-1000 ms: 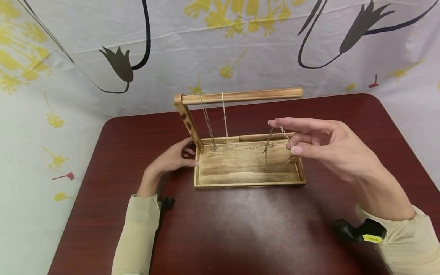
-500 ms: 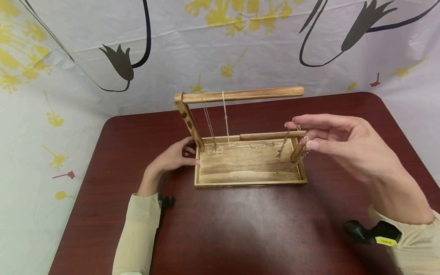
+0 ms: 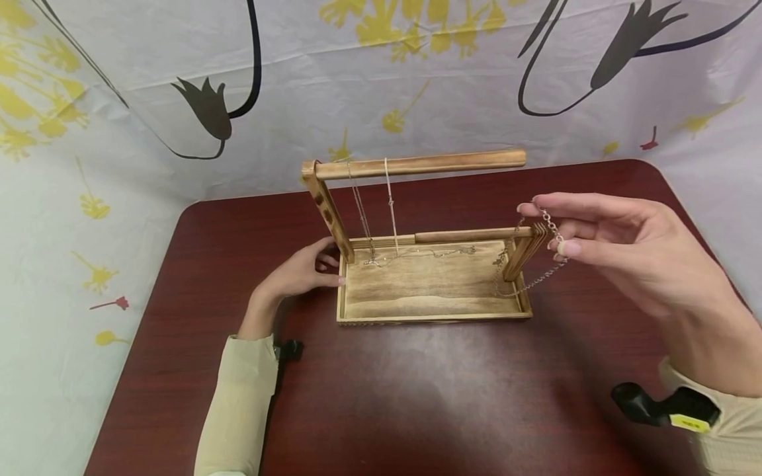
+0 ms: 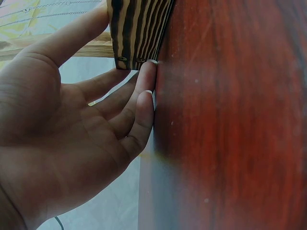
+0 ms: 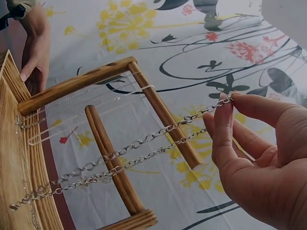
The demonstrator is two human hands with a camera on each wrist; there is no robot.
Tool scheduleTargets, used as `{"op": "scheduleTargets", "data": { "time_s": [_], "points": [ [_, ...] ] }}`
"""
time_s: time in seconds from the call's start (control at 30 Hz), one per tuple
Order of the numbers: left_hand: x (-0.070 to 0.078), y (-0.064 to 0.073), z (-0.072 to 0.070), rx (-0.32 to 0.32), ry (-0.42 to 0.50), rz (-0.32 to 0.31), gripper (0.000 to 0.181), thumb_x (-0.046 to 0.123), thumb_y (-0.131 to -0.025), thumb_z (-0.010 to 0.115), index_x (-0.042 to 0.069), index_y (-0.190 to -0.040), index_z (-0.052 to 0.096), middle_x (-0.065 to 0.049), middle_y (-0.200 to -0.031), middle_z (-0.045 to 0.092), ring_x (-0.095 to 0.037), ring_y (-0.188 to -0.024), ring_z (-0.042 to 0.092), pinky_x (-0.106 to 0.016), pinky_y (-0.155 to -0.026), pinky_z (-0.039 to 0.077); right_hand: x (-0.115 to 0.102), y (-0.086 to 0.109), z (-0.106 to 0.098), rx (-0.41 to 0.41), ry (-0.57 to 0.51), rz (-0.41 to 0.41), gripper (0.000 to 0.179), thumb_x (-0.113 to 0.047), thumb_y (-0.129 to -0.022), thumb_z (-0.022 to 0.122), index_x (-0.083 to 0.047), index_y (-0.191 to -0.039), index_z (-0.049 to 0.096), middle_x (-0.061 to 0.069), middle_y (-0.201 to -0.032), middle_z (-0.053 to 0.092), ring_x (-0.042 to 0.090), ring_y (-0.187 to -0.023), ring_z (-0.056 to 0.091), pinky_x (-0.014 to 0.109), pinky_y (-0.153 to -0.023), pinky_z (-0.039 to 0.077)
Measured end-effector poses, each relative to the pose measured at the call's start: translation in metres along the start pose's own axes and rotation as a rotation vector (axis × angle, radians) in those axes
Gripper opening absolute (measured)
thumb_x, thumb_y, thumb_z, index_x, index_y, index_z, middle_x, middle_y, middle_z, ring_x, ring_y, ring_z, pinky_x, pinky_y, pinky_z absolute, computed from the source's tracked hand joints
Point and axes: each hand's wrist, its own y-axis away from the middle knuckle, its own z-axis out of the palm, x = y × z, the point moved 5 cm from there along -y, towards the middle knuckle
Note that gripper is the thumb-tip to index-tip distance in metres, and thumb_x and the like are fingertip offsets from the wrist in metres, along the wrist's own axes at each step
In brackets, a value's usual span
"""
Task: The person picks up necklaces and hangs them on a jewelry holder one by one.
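Note:
In the head view, my right hand [image 3: 631,261] pinches a silver chain necklace [image 3: 551,226] between thumb and fingers. The necklace hangs as a loop beside the shorter bar's end, its lower part over the tray's right side. My left hand [image 3: 297,270] holds the left end of a wooden jewelry stand [image 3: 434,320], its thumb on the tray edge and its fingers behind. A thin chain [image 3: 360,208] and a pale, flat-looking chain [image 3: 390,199] hang from the stand's upper bar [image 3: 428,163]. The right wrist view shows the held chain's links [image 5: 148,138] stretched toward the tray.
A fine chain [image 3: 440,254] lies along the tray floor. The shorter lower bar [image 3: 470,235] rises on a post [image 3: 519,258] at the right, with its free end pointing left. The dark red table [image 3: 417,396] meets a patterned cloth [image 3: 417,106] behind.
My right hand has moved to the right with the necklace, from over the tray to beside the lower bar's right end. My left hand stays on the stand.

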Motion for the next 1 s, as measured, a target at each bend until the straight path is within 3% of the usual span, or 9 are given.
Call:
{"op": "scheduleTargets", "data": {
  "time_s": [0.43,0.8,1.0],
  "points": [
    [0.0,-0.001,-0.001,0.005,-0.012,0.007,0.09,0.02,-0.087,0.079,0.005,-0.157,0.025,-0.019,-0.137,0.052,-0.032,-0.122,0.054,-0.047,-0.105,0.043,-0.004,0.013,-0.017,0.038,-0.075,-0.027,0.056,0.038,-0.082,0.036,0.025,-0.137,0.037,0.036,-0.132,0.052,0.028,-0.092,0.064,0.028,-0.076,0.053],
    [-0.001,-0.001,0.0,0.002,-0.001,0.0,0.091,0.02,-0.087,0.079,0.005,-0.157,0.024,-0.02,-0.136,0.052,-0.033,-0.122,0.053,-0.048,-0.106,0.042,-0.007,0.016,-0.032,0.091,-0.193,-0.095,0.053,0.039,-0.083,0.032,0.028,-0.135,0.035,0.039,-0.13,0.052,0.034,-0.1,0.065,0.03,-0.083,0.055],
    [0.001,-0.001,0.0,-0.001,-0.003,0.002,0.091,0.02,-0.088,0.079,0.005,-0.157,0.023,-0.022,-0.137,0.052,-0.035,-0.123,0.053,-0.049,-0.106,0.042,-0.007,0.015,-0.041,0.136,-0.196,-0.084,0.053,0.038,-0.084,0.031,0.027,-0.136,0.035,0.037,-0.13,0.054,0.033,-0.105,0.065,0.028,-0.081,0.056]
  ]
}}
